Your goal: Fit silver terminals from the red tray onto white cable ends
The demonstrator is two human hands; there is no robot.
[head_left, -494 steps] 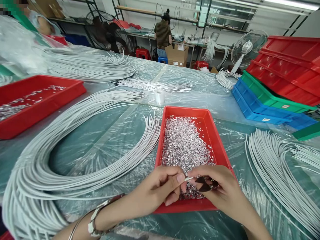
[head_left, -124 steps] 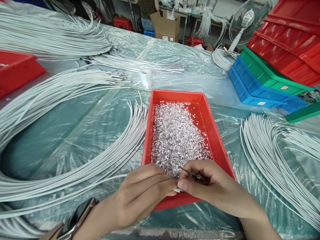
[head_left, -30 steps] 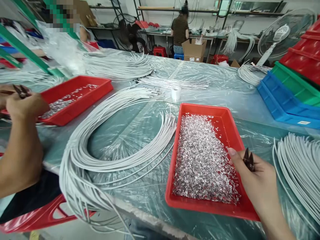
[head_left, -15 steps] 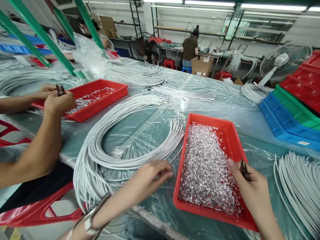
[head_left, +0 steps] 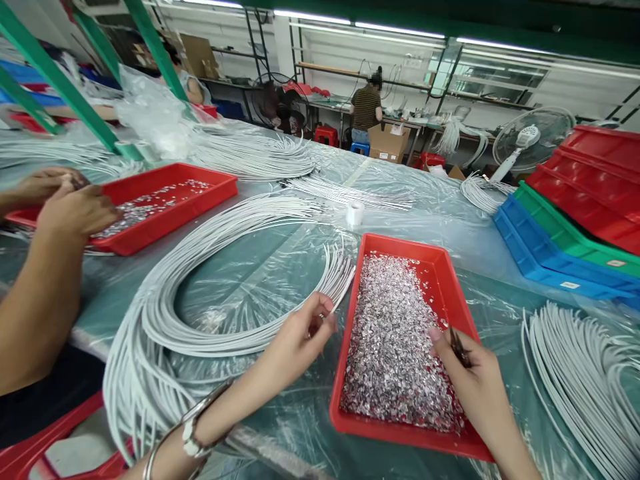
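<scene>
My left hand [head_left: 299, 335] reaches to the ends of a big curved bundle of white cables [head_left: 200, 267] and pinches one cable end beside the red tray [head_left: 453, 287]. The tray holds a heap of small silver scraps [head_left: 395, 333]. My right hand [head_left: 470, 380] hovers over the tray's right side, closed on small dark snips [head_left: 457, 347].
A co-worker's hands [head_left: 65, 207] work over a second red tray [head_left: 165, 213] at the left. More white cables [head_left: 575, 373] lie at the right. Stacked blue, green and red trays [head_left: 565, 220], a tape roll [head_left: 355, 213] and a fan [head_left: 525, 137] stand beyond.
My left hand has moved up and right to the cable ends and pinched one. My right hand has shifted slightly left over the tray. The view has swung a little.
</scene>
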